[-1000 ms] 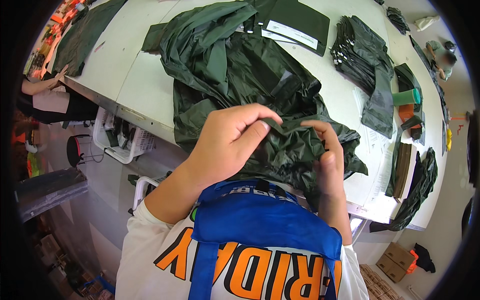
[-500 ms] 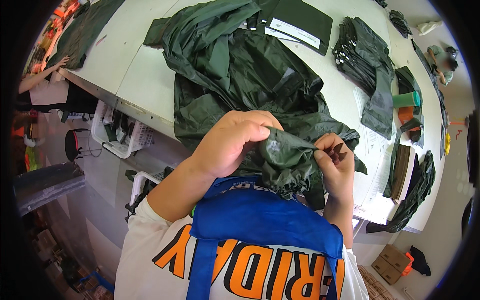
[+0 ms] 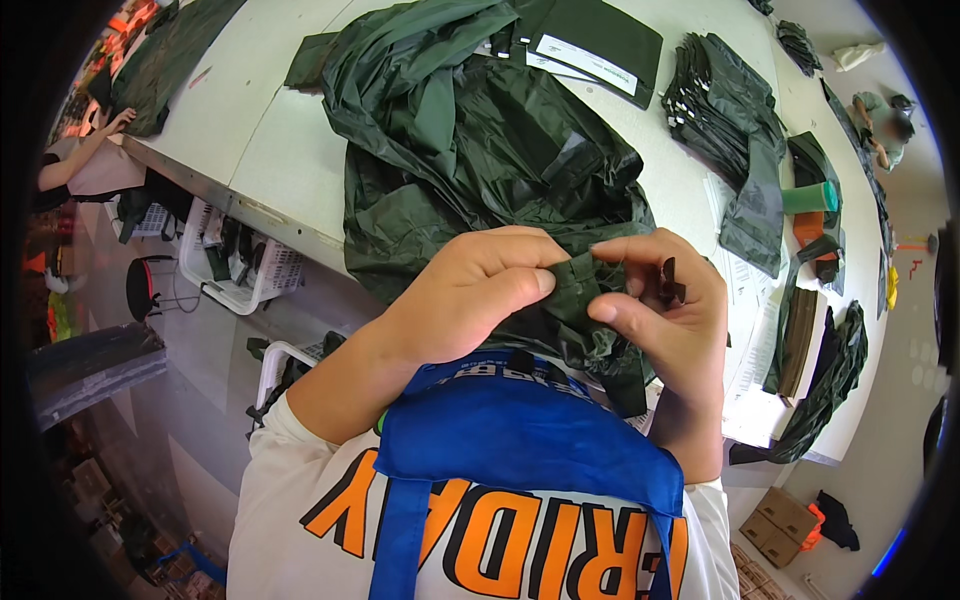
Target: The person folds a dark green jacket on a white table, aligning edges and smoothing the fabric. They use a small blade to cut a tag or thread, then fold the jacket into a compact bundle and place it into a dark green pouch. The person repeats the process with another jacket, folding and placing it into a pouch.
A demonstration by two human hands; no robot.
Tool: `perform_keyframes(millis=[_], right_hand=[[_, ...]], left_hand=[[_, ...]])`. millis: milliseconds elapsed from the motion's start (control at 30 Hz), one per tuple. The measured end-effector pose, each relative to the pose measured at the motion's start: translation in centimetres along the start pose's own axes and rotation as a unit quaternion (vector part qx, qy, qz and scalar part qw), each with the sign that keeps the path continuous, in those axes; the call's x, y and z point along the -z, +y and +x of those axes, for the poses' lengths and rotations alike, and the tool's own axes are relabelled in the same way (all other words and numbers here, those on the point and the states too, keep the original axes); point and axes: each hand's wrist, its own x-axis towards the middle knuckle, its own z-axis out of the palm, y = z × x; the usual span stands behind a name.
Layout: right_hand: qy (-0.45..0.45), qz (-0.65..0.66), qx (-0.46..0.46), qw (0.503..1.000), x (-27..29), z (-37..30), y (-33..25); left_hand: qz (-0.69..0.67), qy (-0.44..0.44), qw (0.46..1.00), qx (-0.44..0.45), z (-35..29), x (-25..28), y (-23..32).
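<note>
A crumpled dark green garment (image 3: 490, 150) of thin, shiny fabric lies bunched on the table, its near part raised between my hands. My left hand (image 3: 480, 290) pinches a folded edge of it between thumb and fingers. Beside that edge is my right hand (image 3: 665, 310), thumb and index finger apart on either side of the fabric; whether they touch it I cannot tell. A small dark brown object (image 3: 672, 283) sits in the curled fingers of my right hand, its kind mostly hidden. Loose thread ends seem to show at the edge.
A stack of folded dark green pieces (image 3: 725, 140) lies on the white table (image 3: 290, 150) at right, near a green cylinder (image 3: 810, 197). Flat dark green packs (image 3: 600, 45) are at the back. White baskets (image 3: 240, 290) stand below the left edge. Another person's hand (image 3: 122, 120) touches fabric far left.
My right hand has moved up and inward, its thumb and index finger spreading. My left hand has shifted slightly right, and the gathered fabric between them is now a narrower folded edge.
</note>
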Motion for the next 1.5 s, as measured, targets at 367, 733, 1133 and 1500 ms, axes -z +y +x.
perform_keyframes(millis=[367, 733, 1133, 1500], right_hand=[[-0.088, -0.055, 0.227, 0.968, -0.1, 0.5, -0.1], [0.030, -0.164, 0.139, 0.976, 1.9, -0.7, 0.6], [0.030, -0.127, 0.144, 0.981, 0.9, -0.4, 0.4], [0.055, -0.195, 0.173, 0.964, 0.4, -0.9, 0.4]], left_hand=[[-0.107, 0.050, 0.989, 0.093, -0.2, -0.5, 0.6], [-0.182, 0.046, 0.980, 0.059, 0.0, -0.7, 0.2], [-0.096, 0.053, 0.993, 0.049, -0.2, -1.2, 0.4], [-0.096, 0.045, 0.993, 0.051, -0.1, -1.1, 0.3]])
